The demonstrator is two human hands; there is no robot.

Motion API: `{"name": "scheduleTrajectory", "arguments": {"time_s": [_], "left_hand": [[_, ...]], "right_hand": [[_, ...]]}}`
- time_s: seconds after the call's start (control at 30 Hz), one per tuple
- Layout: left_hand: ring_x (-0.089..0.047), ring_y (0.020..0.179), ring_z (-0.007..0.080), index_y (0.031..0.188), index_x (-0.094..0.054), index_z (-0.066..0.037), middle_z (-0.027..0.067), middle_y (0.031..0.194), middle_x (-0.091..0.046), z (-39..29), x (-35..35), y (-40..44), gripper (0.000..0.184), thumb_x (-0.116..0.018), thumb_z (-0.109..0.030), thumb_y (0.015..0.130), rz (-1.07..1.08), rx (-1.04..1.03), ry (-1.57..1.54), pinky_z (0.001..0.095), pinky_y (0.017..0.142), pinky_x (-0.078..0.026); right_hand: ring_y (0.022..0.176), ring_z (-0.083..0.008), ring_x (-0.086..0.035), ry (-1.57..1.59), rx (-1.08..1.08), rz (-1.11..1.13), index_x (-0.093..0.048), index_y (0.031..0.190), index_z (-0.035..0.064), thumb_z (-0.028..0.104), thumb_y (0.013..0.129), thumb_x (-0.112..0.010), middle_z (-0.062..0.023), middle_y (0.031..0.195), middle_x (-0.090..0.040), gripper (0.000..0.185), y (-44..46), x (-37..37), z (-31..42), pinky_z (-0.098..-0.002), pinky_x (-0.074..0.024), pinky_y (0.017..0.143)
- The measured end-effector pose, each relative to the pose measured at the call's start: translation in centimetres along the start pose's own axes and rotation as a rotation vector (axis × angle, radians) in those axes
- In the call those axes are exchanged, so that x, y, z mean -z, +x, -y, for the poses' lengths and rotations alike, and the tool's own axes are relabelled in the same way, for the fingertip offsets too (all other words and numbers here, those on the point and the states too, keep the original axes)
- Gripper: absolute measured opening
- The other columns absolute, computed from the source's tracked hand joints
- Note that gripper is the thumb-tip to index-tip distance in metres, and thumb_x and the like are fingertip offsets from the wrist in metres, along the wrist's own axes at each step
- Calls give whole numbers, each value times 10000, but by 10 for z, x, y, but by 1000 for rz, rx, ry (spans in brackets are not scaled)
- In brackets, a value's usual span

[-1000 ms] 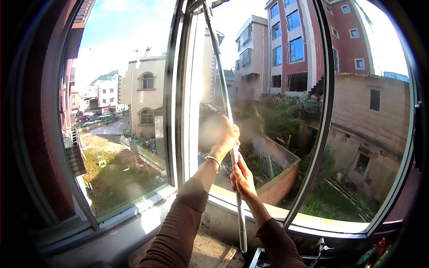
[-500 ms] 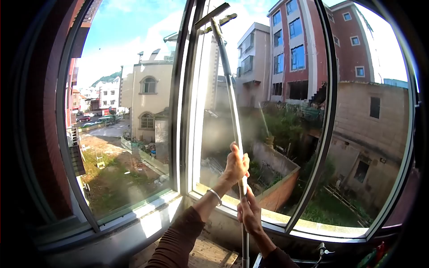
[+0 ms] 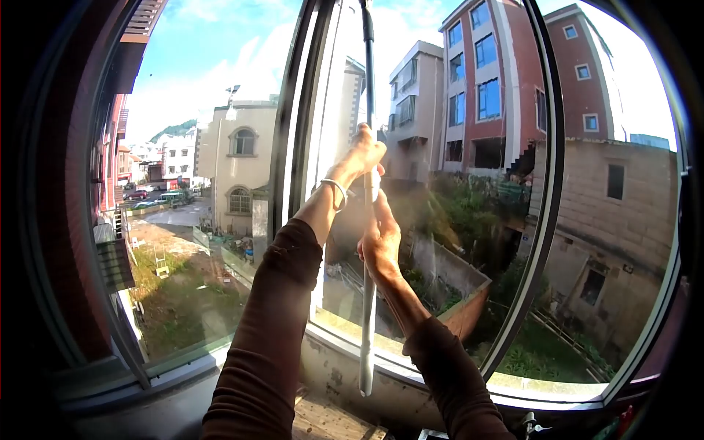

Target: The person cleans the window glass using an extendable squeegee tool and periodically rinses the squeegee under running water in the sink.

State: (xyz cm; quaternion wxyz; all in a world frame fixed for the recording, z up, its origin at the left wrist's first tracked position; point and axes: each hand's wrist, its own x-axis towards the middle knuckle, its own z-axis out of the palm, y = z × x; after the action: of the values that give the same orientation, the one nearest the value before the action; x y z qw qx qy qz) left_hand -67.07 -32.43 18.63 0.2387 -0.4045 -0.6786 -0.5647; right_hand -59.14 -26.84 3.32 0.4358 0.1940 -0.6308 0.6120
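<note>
Head view: both hands on one pole (image 3: 367, 330), nothing else held. Left hand (image 3: 359, 155) is wrapped round it up top; right hand (image 3: 380, 240) sits just below, looks closed round it too, some fingers hidden. Pole is near upright in front of the window, between the frame bars (image 3: 555, 147). Top runs out of view, so can't tell what the tip carries or touches. Lower end shows in front of the wall (image 3: 330, 367); gap unclear. My read on the stacked grip: long shaft would swing in one hand, two steady it. Arms reach up and forward, presumably to get height. Bracelet (image 3: 336, 192) on the left wrist sits clear.
</note>
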Motion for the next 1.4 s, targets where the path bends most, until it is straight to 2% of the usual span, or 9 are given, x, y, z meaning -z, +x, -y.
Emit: {"name": "scheduleTrajectory", "arguments": {"time_s": [0.07,0.4,0.47,0.53,0.6,0.83,0.93,1.1,1.4], "left_hand": [[-583,517,215,1071,-402,68,90,703,-546,17,9,23,298,-458,-172,904,35,12,-52,363,459,-483],[-645,592,294,1132,-370,47,191,868,-597,32,12,79,345,-547,-90,870,-96,181,38,399,490,-547],[-658,606,310,1145,-363,43,211,901,-607,29,-2,75,365,-565,-73,863,-93,197,7,406,497,-560],[-670,621,326,1157,-357,39,231,934,-617,22,-21,67,388,-583,-57,856,-84,222,-17,413,503,-573],[-683,636,341,1169,-350,35,251,967,-628,16,-41,54,413,-601,-40,849,-69,286,-72,420,510,-586],[-643,501,341,1108,-301,42,260,868,-587,40,-119,-45,349,-540,15,855,-116,165,-145,393,393,-549],[-387,334,131,901,-435,-116,-6,522,-434,36,-142,-101,513,-212,-575,948,-59,643,-855,356,314,-398],[-543,378,188,1072,-237,-48,116,677,-532,31,-155,-230,285,-479,-83,926,21,164,-436,309,323,-475],[-565,402,205,1170,-227,-25,115,712,-506,-9,-140,-222,380,-501,-55,908,73,115,-473,325,334,-489]], "right_hand": [[420,-56,-398,-54,47,11,-371,1471,183,230,1002,-462,30,613,-480,481,20,-10,-1,-228,-339,375],[507,-102,-497,-362,273,-98,-568,1217,67,203,969,-528,-22,684,-558,285,90,-23,-65,-300,-419,448],[1071,-374,-608,-297,55,-12,-489,1335,31,171,951,-524,-237,1092,-649,410,85,-5,-55,-428,-457,910],[527,-120,-538,-195,-109,77,-350,1474,113,210,989,-485,-42,727,-588,512,56,16,-17,-302,-459,480],[417,-42,-364,-94,-111,83,-330,1489,154,236,999,-476,22,639,-452,518,43,38,-19,-224,-333,368],[464,-14,-348,-96,-242,39,-381,1464,171,215,1012,-478,61,650,-421,465,-53,109,-23,-180,-319,391],[461,-25,-345,-146,-359,36,-369,1470,185,209,1017,-466,60,642,-408,464,-111,132,-16,-185,-318,395],[494,-14,-382,-105,-435,13,-351,1477,161,163,1009,-465,63,646,-431,482,-224,153,7,-171,-334,429],[441,-22,-367,-206,-393,-42,-323,1484,149,177,1027,-425,44,622,-419,470,-224,141,39,-181,-308,382]]}}
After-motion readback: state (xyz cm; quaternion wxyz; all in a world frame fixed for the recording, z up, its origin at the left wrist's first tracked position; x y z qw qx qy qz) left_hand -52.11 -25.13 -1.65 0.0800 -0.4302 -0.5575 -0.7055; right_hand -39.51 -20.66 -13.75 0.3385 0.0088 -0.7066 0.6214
